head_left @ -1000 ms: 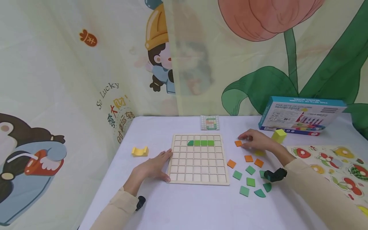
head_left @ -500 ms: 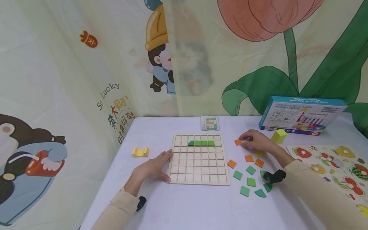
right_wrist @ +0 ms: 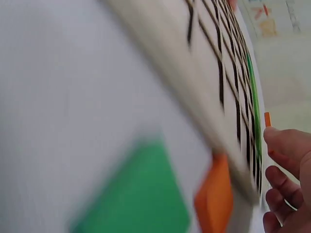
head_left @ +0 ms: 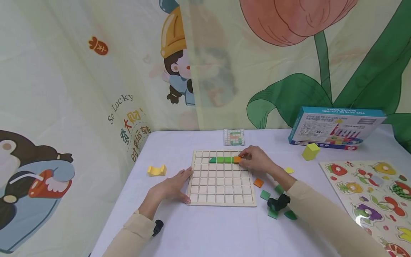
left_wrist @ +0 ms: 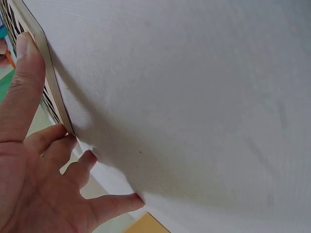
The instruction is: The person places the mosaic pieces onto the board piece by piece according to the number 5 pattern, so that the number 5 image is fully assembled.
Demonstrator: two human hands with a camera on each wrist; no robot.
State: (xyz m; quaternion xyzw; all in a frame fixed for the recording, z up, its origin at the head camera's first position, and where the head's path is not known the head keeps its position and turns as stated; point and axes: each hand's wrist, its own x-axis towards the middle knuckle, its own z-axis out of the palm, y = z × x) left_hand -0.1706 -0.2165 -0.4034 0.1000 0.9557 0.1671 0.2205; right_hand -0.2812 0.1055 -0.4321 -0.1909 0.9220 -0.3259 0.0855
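Observation:
A wooden grid board (head_left: 221, 178) lies on the white table, with a row of green tiles (head_left: 221, 159) in its second row. My right hand (head_left: 253, 160) pinches an orange square tile (head_left: 237, 159) at the right end of that green row; the tile's edge (right_wrist: 267, 119) also shows in the right wrist view, just above the fingers (right_wrist: 286, 145). My left hand (head_left: 171, 185) lies flat on the table, fingers spread and thumb (left_wrist: 24, 82) against the board's left edge (left_wrist: 51, 87).
Loose orange (head_left: 258, 182) and green tiles (head_left: 265, 195) lie right of the board. A pattern card (head_left: 234, 137), a blue box (head_left: 334, 128), a yellow cube (head_left: 310, 151), a fruit puzzle (head_left: 372, 192) and a yellow curved block (head_left: 156, 170) sit around.
My right hand picked the orange tile off the table right of the board and carried it left onto the board, at the end of the green row. The left hand stayed put.

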